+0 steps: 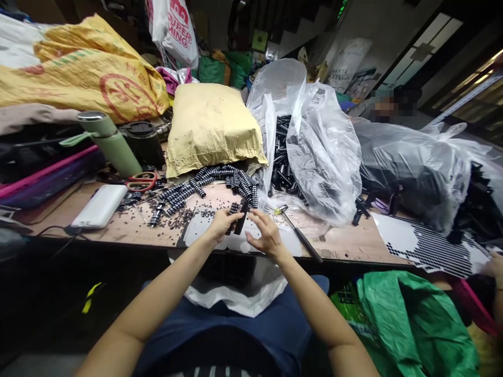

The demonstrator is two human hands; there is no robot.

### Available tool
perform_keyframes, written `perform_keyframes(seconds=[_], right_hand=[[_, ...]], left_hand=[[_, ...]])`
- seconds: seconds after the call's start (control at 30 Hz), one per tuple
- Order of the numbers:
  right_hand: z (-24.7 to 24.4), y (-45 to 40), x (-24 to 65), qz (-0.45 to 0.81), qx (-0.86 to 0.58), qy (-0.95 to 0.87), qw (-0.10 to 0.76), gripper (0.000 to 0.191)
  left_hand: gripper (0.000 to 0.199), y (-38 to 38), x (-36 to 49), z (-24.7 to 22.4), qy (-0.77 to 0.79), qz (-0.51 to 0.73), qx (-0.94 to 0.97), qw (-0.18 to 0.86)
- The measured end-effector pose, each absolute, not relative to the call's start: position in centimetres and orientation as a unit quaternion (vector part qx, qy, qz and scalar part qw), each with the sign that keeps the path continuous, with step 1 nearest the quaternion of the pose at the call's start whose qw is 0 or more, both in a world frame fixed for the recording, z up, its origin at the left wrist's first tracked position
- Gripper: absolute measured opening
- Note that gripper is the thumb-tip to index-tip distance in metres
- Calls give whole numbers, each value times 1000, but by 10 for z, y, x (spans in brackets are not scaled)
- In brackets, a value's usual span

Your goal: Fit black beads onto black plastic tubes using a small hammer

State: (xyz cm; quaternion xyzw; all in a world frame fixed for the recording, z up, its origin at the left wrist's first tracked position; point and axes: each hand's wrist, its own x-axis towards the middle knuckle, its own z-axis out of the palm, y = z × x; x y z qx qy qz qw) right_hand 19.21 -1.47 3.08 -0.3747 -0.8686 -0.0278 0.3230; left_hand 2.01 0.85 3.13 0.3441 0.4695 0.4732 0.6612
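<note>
My left hand point(220, 224) is closed around a narrow black bar point(241, 218) near the table's front edge. Small black pieces with pale marks point(234, 208) show beside the bar at its fingertips. My right hand point(268, 235) is just to the right, fingers apart and curved, fingertips close to the bar; I cannot tell whether they touch it. Behind both hands, strings of small black ring-like pieces point(220, 172) lie in an arc. Loose black bits point(178, 215) are scattered to the left. A pale sheet point(200, 230) lies under the hands.
A yellow paper sack point(214, 123) stands behind the strings. Clear bags point(324, 157) of black parts fill the right. A hammer-like tool point(302, 235) lies right of my hands; scissors point(142, 180), a white power bank point(100, 206) and a green flask point(110, 144) stand left. Another person's hand point(494, 264) is far right.
</note>
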Motion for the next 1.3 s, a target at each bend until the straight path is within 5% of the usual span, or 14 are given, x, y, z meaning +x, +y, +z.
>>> perform_keyframes(seconds=[0.1,0.23,1.3], right_hand=[[27,-12,182,84,-432,-849,291,100],[-3,-3,173,156,-506,-798,286,111],[-28,2,174,162,-550,-748,335,110]], left_hand=[[33,3,16,19,471,471,407,625],[39,2,10,-3,482,523,464,528],[44,3,4,-20,498,578,470,444]])
